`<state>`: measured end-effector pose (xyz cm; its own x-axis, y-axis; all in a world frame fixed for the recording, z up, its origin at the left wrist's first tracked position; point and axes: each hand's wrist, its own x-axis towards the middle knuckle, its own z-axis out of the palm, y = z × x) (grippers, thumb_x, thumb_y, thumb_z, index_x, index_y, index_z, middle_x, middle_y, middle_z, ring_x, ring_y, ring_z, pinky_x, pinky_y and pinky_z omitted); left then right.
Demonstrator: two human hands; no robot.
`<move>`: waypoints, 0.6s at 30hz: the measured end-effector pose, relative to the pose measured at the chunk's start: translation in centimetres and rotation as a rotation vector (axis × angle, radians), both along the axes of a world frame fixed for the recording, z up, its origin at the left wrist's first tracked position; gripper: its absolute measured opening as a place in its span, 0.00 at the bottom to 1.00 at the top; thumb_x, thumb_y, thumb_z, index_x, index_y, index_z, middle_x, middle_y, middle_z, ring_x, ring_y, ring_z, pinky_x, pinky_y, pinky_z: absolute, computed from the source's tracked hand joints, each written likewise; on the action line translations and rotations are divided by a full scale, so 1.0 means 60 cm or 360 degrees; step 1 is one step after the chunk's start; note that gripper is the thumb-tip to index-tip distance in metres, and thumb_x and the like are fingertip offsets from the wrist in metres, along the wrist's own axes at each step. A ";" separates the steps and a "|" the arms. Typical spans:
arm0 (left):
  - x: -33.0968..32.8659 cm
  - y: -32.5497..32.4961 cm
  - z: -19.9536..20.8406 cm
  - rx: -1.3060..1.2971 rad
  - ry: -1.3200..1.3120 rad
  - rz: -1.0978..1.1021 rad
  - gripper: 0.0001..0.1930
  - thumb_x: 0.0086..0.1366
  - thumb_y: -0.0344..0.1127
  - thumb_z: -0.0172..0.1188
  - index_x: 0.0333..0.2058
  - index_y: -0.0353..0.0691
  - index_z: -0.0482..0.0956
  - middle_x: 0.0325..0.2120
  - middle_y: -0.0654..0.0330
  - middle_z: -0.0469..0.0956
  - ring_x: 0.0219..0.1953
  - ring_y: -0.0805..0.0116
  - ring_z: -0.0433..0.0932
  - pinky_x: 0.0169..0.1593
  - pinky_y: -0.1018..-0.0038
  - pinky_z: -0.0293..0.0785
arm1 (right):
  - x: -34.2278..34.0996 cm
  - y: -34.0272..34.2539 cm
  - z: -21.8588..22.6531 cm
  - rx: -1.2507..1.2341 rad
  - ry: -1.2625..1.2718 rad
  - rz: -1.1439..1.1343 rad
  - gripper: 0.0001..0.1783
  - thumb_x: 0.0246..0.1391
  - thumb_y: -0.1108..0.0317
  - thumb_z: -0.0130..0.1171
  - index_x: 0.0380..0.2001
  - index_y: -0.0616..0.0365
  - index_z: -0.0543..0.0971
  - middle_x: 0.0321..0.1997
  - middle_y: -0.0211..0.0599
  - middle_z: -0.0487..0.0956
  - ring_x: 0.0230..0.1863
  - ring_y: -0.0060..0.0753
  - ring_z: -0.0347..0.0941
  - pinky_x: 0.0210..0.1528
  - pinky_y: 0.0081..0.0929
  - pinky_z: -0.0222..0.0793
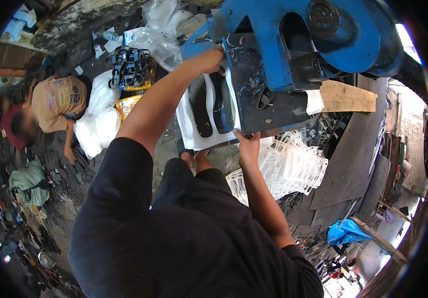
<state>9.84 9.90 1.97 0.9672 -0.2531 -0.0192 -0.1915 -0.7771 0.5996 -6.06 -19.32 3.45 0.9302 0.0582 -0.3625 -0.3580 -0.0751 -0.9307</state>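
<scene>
A black board (266,111), scuffed and strewn with scraps, lies below the blue press (253,30). The edge of a white sheet (231,94) shows along the board's left side. My left hand (211,61) is closed at the far end of that edge, its fingertips partly hidden. At the near end, my right hand (247,143) pinches the sheet against the board's corner. Left of the board lies a stack of white sheets (186,124) with long sole-shaped openings, dark inside. A small black sole-shaped cutting die (265,99) sits on the board.
White cut-out sheet leftovers (293,164) are piled below the press. A wooden plank (348,96) juts out to the right, near large dark sheets (348,159). White bundles (97,119) and black strap pieces (129,67) lie left. Another person (60,102) bends at far left.
</scene>
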 end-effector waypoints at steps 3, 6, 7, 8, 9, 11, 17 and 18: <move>-0.004 0.003 0.006 -0.0056 0.0038 -0.0053 0.32 0.44 0.38 0.74 0.50 0.31 0.77 0.55 0.45 0.70 0.58 0.45 0.68 0.61 0.60 0.65 | 0.002 0.020 -0.014 -0.0171 -0.0263 -0.0066 0.31 0.48 0.75 0.69 0.53 0.66 0.67 0.53 0.43 0.72 0.54 0.37 0.69 0.57 0.30 0.64; 0.001 0.001 0.006 -0.0048 0.0116 -0.0006 0.34 0.44 0.37 0.75 0.52 0.35 0.76 0.54 0.46 0.73 0.57 0.45 0.70 0.59 0.59 0.67 | 0.001 0.024 -0.036 -0.0600 -0.0506 -0.0041 0.35 0.46 0.73 0.71 0.55 0.68 0.65 0.55 0.46 0.71 0.55 0.41 0.68 0.59 0.33 0.61; 0.003 0.001 0.007 -0.0063 0.0155 0.0018 0.35 0.43 0.36 0.76 0.53 0.37 0.76 0.53 0.46 0.74 0.57 0.46 0.71 0.59 0.59 0.68 | 0.000 0.031 -0.027 -0.0782 -0.0496 -0.0039 0.36 0.45 0.72 0.72 0.55 0.69 0.65 0.55 0.47 0.71 0.56 0.42 0.68 0.60 0.33 0.61; 0.004 0.004 0.007 -0.0078 0.0193 0.0043 0.35 0.43 0.36 0.76 0.53 0.39 0.76 0.52 0.46 0.75 0.56 0.46 0.72 0.58 0.58 0.68 | 0.000 0.037 -0.023 -0.0964 -0.0486 -0.0036 0.38 0.44 0.71 0.72 0.56 0.70 0.64 0.56 0.49 0.71 0.56 0.43 0.68 0.61 0.33 0.60; 0.005 0.005 0.007 -0.0093 0.0124 0.0021 0.35 0.43 0.37 0.76 0.54 0.42 0.76 0.50 0.46 0.77 0.55 0.47 0.73 0.57 0.58 0.70 | 0.001 0.036 -0.030 -0.1001 -0.0504 -0.0035 0.39 0.43 0.71 0.73 0.56 0.72 0.64 0.56 0.49 0.70 0.57 0.44 0.67 0.61 0.33 0.59; 0.013 0.004 0.010 -0.0093 0.0214 0.0035 0.36 0.43 0.36 0.77 0.54 0.42 0.76 0.50 0.46 0.77 0.55 0.46 0.73 0.56 0.58 0.70 | 0.004 0.028 -0.052 -0.1074 -0.0540 -0.0031 0.41 0.41 0.71 0.74 0.56 0.74 0.64 0.57 0.51 0.70 0.57 0.45 0.66 0.62 0.33 0.58; 0.020 0.019 0.005 -0.0080 0.0166 -0.0065 0.33 0.44 0.43 0.76 0.51 0.42 0.78 0.44 0.45 0.80 0.51 0.44 0.76 0.51 0.58 0.71 | 0.011 0.021 -0.072 -0.0719 -0.0444 -0.0060 0.39 0.42 0.74 0.72 0.56 0.73 0.64 0.58 0.51 0.69 0.57 0.42 0.66 0.63 0.32 0.58; 0.019 0.020 0.008 -0.0063 0.0178 -0.0056 0.33 0.45 0.44 0.75 0.51 0.42 0.79 0.43 0.45 0.80 0.50 0.44 0.76 0.51 0.58 0.71 | 0.012 0.022 -0.070 -0.0725 -0.0456 -0.0038 0.39 0.42 0.75 0.72 0.57 0.73 0.64 0.58 0.50 0.69 0.57 0.42 0.66 0.62 0.32 0.58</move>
<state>11.00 11.11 2.47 0.9501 -0.2896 -0.1158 -0.1484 -0.7462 0.6490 -5.33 -17.99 -0.75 0.9946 -0.0684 -0.0778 -0.1014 -0.4888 -0.8665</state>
